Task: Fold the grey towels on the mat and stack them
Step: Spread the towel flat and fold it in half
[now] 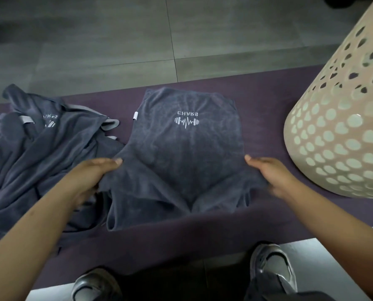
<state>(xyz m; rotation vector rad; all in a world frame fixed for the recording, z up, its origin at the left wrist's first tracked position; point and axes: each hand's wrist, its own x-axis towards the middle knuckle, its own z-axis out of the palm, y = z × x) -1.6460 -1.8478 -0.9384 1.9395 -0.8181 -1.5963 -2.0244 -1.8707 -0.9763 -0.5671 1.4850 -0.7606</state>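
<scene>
We saw a grey towel (185, 153) lying in the middle of the purple mat (266, 118), partly folded, with a white printed logo (186, 121) facing up and a small white tag (135, 115) at its left edge. Its near edge was bunched and lifted in loose folds. Our left hand (92, 177) held the towel's near left corner, the grip clamped on the cloth with the thumb lying on top and the fingers tucked beneath. Our right hand (270, 174) held the near right corner; it was blurred, but the thumb lay on top of the fabric and the grip looked closed on it.

To the left, a heap of grey towels (35, 153) lay crumpled on the mat, touching the held towel's left side. One of them showed part of the same logo. A cream laundry basket (342, 118) with heart-shaped holes stood on the right end of the mat, near the right hand. Beyond the mat was a grey tiled floor (94, 40), and two grey shoes (270, 270) showed at the near edge.
</scene>
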